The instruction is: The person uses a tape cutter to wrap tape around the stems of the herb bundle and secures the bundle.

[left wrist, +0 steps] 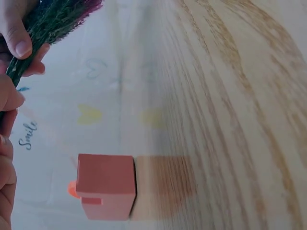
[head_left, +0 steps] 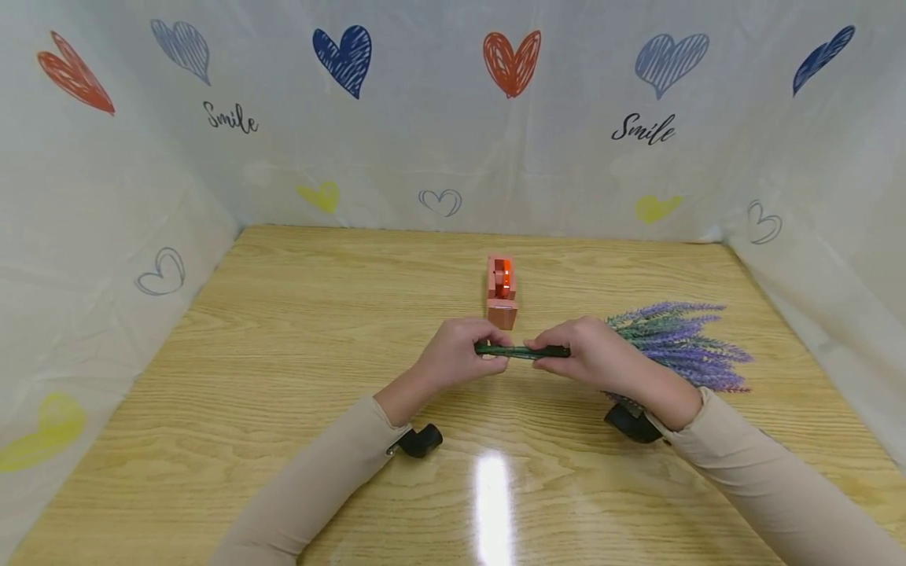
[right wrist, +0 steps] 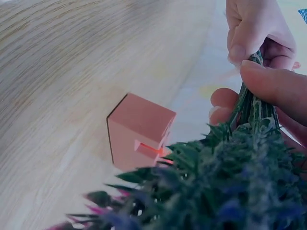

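A bunch of artificial lavender (head_left: 683, 346) lies across both hands, its purple flower heads pointing right. My left hand (head_left: 454, 352) pinches the green stems (head_left: 522, 353) close to their cut ends. Farther along, nearer the flowers, my right hand (head_left: 598, 354) grips the same stems between thumb and fingers. In the right wrist view the leafy green part (right wrist: 225, 163) fills the foreground, with both thumbs on the stems. Just beyond the hands stands a pink tape dispenser (head_left: 502, 313) holding an orange-red roll (head_left: 506, 277).
The wooden table (head_left: 318, 314) is enclosed by a white curtain (head_left: 425, 141) printed with hearts and "Smile". Black wrist cameras sit below the left cuff (head_left: 422, 441) and the right cuff (head_left: 632, 423). A bright reflection shows on the near tabletop.
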`<state>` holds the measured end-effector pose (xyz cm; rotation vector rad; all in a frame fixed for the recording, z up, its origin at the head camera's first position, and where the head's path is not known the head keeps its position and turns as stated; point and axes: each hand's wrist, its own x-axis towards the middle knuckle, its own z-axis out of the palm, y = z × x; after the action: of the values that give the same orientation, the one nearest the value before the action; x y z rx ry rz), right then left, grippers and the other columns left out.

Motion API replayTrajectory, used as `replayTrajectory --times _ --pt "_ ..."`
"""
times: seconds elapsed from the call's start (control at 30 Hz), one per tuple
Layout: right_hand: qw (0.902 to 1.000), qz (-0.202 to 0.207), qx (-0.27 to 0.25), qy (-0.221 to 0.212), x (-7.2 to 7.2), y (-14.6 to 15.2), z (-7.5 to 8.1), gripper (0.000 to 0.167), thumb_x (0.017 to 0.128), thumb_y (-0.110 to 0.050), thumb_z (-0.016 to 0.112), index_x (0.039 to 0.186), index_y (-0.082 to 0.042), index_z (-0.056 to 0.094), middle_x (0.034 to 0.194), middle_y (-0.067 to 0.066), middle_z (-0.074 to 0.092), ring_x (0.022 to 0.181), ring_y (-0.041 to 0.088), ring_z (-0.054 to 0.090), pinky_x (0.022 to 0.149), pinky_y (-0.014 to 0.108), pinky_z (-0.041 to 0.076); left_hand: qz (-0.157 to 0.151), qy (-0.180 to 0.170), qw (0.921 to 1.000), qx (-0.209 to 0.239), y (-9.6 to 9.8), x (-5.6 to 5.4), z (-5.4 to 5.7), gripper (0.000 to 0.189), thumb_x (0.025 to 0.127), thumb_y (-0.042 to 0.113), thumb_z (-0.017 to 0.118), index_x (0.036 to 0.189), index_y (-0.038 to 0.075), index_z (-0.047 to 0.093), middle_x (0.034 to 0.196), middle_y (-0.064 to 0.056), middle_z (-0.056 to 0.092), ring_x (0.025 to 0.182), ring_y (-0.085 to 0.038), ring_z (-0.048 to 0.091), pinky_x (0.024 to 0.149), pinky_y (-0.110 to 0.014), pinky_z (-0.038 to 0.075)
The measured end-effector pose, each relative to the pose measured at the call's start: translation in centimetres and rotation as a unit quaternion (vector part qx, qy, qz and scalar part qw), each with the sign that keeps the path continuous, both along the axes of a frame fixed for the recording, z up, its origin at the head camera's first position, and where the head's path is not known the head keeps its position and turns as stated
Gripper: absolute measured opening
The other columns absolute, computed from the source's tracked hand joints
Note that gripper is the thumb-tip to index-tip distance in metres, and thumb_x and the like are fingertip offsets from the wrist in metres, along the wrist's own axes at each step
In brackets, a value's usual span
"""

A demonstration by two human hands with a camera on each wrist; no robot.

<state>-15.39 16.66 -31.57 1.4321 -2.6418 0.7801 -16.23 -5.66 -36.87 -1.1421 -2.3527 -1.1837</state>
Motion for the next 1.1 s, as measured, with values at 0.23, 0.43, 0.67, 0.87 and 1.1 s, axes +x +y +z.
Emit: replayTrajectory --times 0.23,0.43,0.67,0.87,1.1 --pt "0.9994 0.005 0.000 0.033 -0.1 -0.1 0.0 0.018 0.076 0.001 0.075 0.094 0.000 0.072 0.086 0.009 0.070 0.071 0.015 0.065 0.056 0.023 0.049 0.045 -0.110 0.9929 -0.004 0.1 0.4 0.4 0.024 0.073 0.011 0.080 0.086 0.007 0.060 0.075 0.002 0.060 0.062 -0.007 0.051 0.056 -0.019 0.044" --pt "0.9994 0.009 0.015 0.031 -0.1 -0.1 -0.2 0.018 0.076 -0.001 0.074 0.095 -0.001 0.072 0.087 0.009 0.070 0.074 0.017 0.066 0.060 0.026 0.051 0.098 -0.230 0.9651 -0.079 0.1 0.8 0.7 0.029 0.077 0.034 0.077 0.068 0.012 0.059 0.056 0.007 0.050 0.048 -0.007 0.043 0.045 -0.020 0.035" --pt "0.9991 0.007 0.017 0.038 -0.2 -0.2 -0.4 0.019 0.076 0.000 0.074 0.095 -0.001 0.072 0.087 0.009 0.070 0.074 0.017 0.066 0.061 0.026 0.051 0.069 -0.317 0.9407 -0.099 0.1 0.7 1.0 0.032 0.084 0.034 0.070 0.066 0.008 0.068 0.049 0.004 0.049 0.040 -0.008 0.032 0.040 -0.021 0.026" --pt "0.9989 0.000 0.014 0.044 -0.3 -0.2 -0.5 0.019 0.075 0.000 0.075 0.094 -0.001 0.073 0.085 0.009 0.070 0.072 0.016 0.065 0.058 0.025 0.050 0.079 -0.372 0.9213 -0.080 0.3 0.5 1.4 0.022 0.082 0.033 0.072 0.070 0.015 0.072 0.050 0.005 0.040 0.046 -0.011 0.026 0.045 -0.024 0.023" --pt "0.9990 0.001 0.008 0.045 -0.3 -0.3 -0.8 0.018 0.075 0.001 0.075 0.093 0.000 0.073 0.085 0.009 0.070 0.072 0.017 0.066 0.058 0.026 0.050 0.076 -0.427 0.9011 -0.011 0.3 0.3 1.6 0.017 0.078 0.023 0.077 0.090 0.011 0.075 0.082 0.005 0.065 0.068 -0.011 0.053 0.060 -0.027 0.043"
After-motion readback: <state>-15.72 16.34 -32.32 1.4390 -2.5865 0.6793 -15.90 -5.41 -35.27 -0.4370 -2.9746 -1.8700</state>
